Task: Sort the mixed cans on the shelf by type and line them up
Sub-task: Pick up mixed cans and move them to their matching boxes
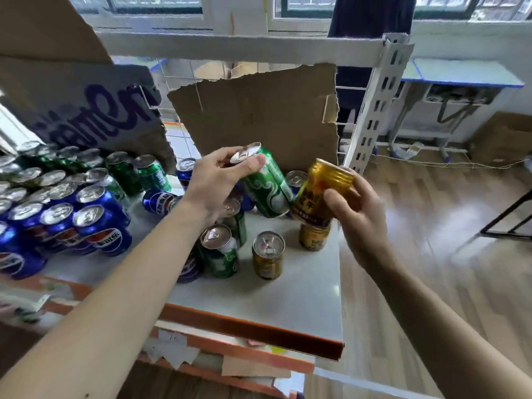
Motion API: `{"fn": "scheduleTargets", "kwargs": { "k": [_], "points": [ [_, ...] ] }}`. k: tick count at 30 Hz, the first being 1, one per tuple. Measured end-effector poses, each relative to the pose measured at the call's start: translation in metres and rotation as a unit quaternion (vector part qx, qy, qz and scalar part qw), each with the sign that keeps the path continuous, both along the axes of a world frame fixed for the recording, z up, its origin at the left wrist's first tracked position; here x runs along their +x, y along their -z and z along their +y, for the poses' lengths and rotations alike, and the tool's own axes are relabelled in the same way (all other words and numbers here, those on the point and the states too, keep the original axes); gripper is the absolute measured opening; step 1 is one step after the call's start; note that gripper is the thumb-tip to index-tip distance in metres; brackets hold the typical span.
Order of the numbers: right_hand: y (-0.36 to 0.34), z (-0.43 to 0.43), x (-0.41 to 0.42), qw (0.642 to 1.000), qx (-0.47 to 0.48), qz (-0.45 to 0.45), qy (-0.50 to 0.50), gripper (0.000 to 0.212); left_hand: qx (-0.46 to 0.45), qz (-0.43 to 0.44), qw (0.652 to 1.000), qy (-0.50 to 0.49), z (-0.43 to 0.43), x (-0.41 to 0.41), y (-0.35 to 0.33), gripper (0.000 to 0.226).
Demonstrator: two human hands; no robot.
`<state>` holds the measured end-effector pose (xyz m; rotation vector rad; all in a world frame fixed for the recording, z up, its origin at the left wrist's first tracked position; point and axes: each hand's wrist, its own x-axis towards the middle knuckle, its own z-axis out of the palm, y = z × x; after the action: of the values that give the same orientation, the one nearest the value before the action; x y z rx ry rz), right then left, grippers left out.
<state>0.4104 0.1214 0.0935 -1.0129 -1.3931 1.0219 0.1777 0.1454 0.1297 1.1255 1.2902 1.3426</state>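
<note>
My left hand (218,182) grips a green can (266,185) by its top end, tilted above the shelf (302,298). My right hand (357,211) holds a gold can (319,191), also tilted, just right of the green one. On the shelf below stand two gold cans (268,254) (313,236) and a green can (220,250). Blue cans (100,226) stand in rows at the left, with green cans (149,172) lined up behind them. A blue can (159,201) lies on its side near the middle.
Torn cardboard (259,119) leans at the back of the shelf, and another printed piece (95,110) stands at the left. A perforated white upright (377,105) marks the shelf's right end. Beyond it lie wooden floor (431,226) and a desk (460,76).
</note>
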Motion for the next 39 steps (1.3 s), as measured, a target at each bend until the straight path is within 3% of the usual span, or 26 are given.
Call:
{"fn": "scheduleTargets", "kwargs": {
  "k": [5,10,16,20,26,31,33,37,39],
  "points": [
    [-0.013,0.006,-0.043,0.982,-0.104,0.141,-0.073,0.031,-0.017,-0.127,0.992,-0.02,-0.032,-0.036,-0.009,0.028],
    [-0.015,-0.01,-0.113,0.931,-0.231,0.267,-0.089,0.029,-0.06,-0.191,0.978,-0.06,-0.074,-0.088,-0.001,0.034],
    [-0.012,-0.041,-0.212,0.921,-0.273,0.219,-0.172,0.027,-0.061,-0.261,0.96,-0.085,-0.137,-0.165,0.012,0.037],
    [-0.013,-0.06,-0.269,0.919,-0.29,0.175,-0.202,0.03,-0.058,-0.216,0.962,-0.154,-0.165,-0.217,0.023,0.069],
    [-0.009,-0.091,-0.344,0.916,-0.293,0.143,-0.234,0.022,-0.081,-0.2,0.948,-0.235,-0.207,-0.297,0.039,0.083],
    [-0.008,-0.117,-0.406,0.909,-0.302,0.134,-0.252,0.031,-0.085,-0.186,0.947,-0.246,-0.233,-0.355,0.041,0.073],
    [-0.008,-0.123,-0.429,0.908,-0.297,0.126,-0.267,0.025,-0.091,-0.179,0.948,-0.245,-0.244,-0.375,0.039,0.066],
    [-0.007,-0.134,-0.469,0.906,-0.298,0.111,-0.279,0.021,-0.095,-0.171,0.942,-0.272,-0.263,-0.409,0.035,0.078],
    [-0.008,-0.139,-0.486,0.907,-0.301,0.1,-0.279,0.021,-0.091,-0.171,0.936,-0.294,-0.27,-0.423,0.035,0.072]
  ]
}}
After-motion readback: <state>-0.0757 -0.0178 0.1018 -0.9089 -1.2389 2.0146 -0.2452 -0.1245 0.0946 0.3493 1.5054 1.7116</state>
